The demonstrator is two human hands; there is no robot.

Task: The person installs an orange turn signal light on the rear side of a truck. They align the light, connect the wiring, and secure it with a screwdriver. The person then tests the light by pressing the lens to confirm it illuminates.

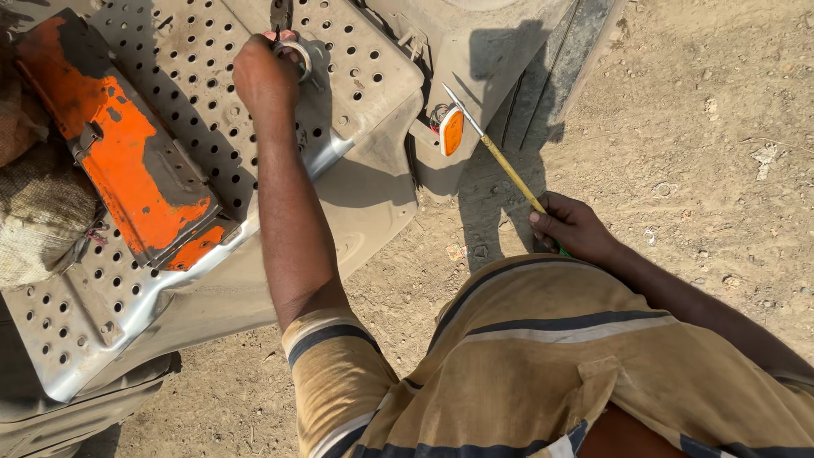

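- The left hand (264, 78) grips a roll of tape (297, 58) on a perforated metal plate (170, 51), near its far edge.
- The right hand (572, 227) is closed around a long screwdriver (500, 161), held over open dirt ground (695, 127).
- An orange panel (127, 161) lies on the plate, beside sacking (38, 212).
- The screwdriver's handle is hidden behind the hand.

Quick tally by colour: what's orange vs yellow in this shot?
Orange: 2, a worn metal panel on the perforated step plate and an oval reflector.
Yellow: 1, the screwdriver in the right hand.
Total: 3.
The left hand holds a ring-shaped part, neither colour.
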